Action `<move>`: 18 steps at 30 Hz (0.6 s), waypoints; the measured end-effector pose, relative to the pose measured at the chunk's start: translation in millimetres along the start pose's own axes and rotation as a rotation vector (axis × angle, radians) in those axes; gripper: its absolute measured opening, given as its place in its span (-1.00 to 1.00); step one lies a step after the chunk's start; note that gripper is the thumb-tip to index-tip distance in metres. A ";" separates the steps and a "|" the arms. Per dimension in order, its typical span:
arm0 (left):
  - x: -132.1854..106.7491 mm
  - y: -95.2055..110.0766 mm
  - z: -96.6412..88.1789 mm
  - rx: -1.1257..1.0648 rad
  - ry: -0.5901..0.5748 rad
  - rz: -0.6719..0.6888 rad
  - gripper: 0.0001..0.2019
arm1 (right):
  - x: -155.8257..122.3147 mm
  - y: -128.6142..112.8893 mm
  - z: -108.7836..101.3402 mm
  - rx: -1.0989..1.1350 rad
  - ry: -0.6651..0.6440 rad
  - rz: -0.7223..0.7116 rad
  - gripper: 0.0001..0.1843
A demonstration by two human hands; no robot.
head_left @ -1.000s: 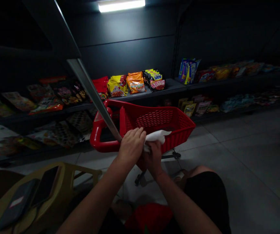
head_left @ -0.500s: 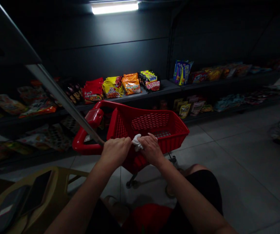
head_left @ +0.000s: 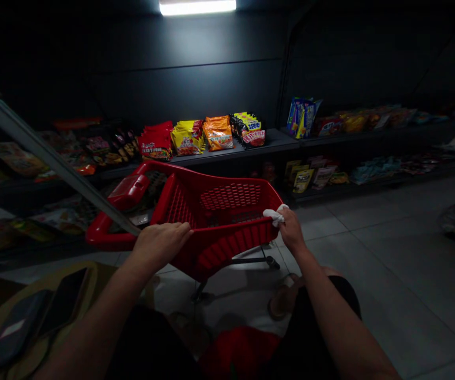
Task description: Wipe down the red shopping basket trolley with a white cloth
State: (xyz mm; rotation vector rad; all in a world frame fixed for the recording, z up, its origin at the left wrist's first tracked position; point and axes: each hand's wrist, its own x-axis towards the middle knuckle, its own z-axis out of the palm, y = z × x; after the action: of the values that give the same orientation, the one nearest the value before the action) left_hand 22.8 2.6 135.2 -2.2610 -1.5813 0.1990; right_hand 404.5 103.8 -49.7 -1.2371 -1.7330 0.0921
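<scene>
A red plastic shopping cart (head_left: 227,248) stands tilted on the tiled floor in front of me. My left hand (head_left: 160,244) is closed over the near left corner of its rim. My right hand (head_left: 290,231) presses a crumpled white cloth (head_left: 273,215) against the rim's right corner, fingers wrapped round it. The cart's red handle (head_left: 126,192) points away to the left. I sit low, with my knee under my right arm.
Dark shelves along the wall carry snack packets (head_left: 203,134) and more bags (head_left: 304,116) to the right. A slanted metal bar (head_left: 53,158) crosses the left side. A yellow chair (head_left: 33,316) holds a phone and a dark case. Grey tiled floor spreads right.
My right hand has slid the white cloth along the cart's rim from the middle to the right corner. The cart has turned and tipped leftward under my left hand.
</scene>
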 end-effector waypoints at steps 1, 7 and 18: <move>-0.1 -0.8 -0.1 0.008 -0.005 0.009 -0.67 | 0.6 -6.8 11.7 0.033 0.097 0.051 -0.67; -6.3 -3.7 3.5 0.010 0.010 0.047 -0.65 | -28.9 -90.7 96.8 0.234 0.429 0.324 -0.42; -14.7 -0.1 13.3 -0.023 0.115 -0.009 -0.68 | -98.5 -182.3 153.1 0.423 -0.006 0.295 -0.64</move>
State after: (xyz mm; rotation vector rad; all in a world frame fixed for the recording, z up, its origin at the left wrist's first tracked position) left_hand 13.0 -8.1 121.5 -2.2398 -1.5417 0.0470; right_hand 169.5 8.3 -95.3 -1.1604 -1.4282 0.6057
